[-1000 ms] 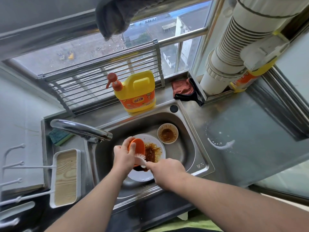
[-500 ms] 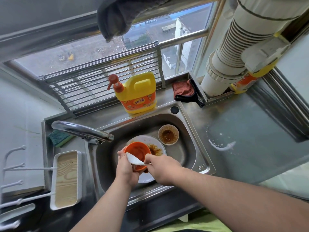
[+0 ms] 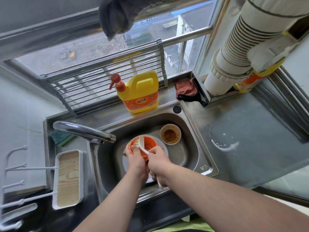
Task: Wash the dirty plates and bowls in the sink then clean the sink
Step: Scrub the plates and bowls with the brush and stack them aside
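since a moment ago the brush [image 3: 139, 144] has swung across into the orange bowl [image 3: 145, 144], bristles inside. left hand [image 3: 135, 160] grips the bowl above the white plate [image 3: 164, 149] in the sink [image 3: 189, 153]; right hand [image 3: 158, 162] grips the brush handle. a dirty small bowl [image 3: 170, 134] sits just beside.

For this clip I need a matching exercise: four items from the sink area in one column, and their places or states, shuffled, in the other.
Items:
1. orange bowl
2. small white bowl
3. detergent bottle
4. green sponge

Places or states:
A. on the ledge behind the sink
B. held in the left hand, brush inside
C. beside the faucet base, on the left
D. resting in the sink, brown residue inside

Pairs: 1-B, 2-D, 3-A, 4-C
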### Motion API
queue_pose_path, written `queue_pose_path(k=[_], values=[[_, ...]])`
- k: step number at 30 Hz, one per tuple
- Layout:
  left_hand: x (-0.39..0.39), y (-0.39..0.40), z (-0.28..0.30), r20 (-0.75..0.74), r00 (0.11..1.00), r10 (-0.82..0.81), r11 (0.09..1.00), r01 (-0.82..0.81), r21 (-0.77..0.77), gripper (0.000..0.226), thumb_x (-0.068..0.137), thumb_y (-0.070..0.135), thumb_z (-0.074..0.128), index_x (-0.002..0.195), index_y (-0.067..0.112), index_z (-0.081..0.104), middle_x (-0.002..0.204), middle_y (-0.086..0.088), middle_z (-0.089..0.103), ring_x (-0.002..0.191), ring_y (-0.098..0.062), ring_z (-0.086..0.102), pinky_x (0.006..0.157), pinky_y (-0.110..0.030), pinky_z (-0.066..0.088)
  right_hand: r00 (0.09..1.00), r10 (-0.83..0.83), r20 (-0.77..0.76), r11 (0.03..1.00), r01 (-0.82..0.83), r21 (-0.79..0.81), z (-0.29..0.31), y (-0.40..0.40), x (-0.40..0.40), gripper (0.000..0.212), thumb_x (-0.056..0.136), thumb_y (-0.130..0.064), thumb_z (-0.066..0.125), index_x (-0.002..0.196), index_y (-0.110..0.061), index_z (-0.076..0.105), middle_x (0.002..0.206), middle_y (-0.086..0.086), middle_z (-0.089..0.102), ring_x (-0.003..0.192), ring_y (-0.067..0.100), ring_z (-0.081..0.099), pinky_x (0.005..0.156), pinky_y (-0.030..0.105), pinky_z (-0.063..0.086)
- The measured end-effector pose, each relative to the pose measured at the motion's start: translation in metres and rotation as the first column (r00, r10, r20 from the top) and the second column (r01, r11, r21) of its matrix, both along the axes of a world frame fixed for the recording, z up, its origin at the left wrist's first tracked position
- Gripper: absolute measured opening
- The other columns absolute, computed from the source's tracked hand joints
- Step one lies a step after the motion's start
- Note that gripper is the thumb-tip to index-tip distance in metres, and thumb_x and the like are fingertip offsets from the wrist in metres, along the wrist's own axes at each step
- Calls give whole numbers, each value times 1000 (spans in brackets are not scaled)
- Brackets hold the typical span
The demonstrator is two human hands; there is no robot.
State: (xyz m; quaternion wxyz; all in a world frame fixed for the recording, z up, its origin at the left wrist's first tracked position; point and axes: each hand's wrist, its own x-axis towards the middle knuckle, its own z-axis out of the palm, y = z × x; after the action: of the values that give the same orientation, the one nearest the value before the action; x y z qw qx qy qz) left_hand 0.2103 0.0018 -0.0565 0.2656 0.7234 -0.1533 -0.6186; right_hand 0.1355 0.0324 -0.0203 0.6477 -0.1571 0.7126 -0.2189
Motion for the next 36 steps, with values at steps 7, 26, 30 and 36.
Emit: queue_pose_path(k=[7,26,30,36], values=[[15,-11,-6,80,985,-152,987,147,58,31,113,52,28,140,42,37,119,-10,60,102,-33,65,69,-45,59,945,328,1,944,-328,-43,1,9,-23,13,106,-34,37,105,-36,50,97,7,59,66,18,47,47,28,37],[22,-33,-32,289,823,-490,871,478,116,48,104,69,34,144,45,45,133,-7,57,111,-33,62,95,-56,58,606,666,-435,656,-753,-43,3,10,-57,12,110,-36,37,121,-36,42,109,9,66,93,34,62,79,44,53],[8,-19,-36,258,882,-394,918,392,64,50,108,60,34,155,41,34,142,-6,50,122,-33,55,98,-51,54,644,612,-460,738,-674,38,-19,17,-75,12,110,-40,34,114,-37,45,109,8,67,94,32,64,82,47,57],[-36,-5,-48,133,986,-97,995,96,11,44,108,62,34,151,52,31,135,-6,56,117,-32,61,97,-58,57,983,178,-51,981,-181,-71,-29,14,-75,11,102,-31,45,100,-33,56,84,2,64,58,15,51,47,26,43]])
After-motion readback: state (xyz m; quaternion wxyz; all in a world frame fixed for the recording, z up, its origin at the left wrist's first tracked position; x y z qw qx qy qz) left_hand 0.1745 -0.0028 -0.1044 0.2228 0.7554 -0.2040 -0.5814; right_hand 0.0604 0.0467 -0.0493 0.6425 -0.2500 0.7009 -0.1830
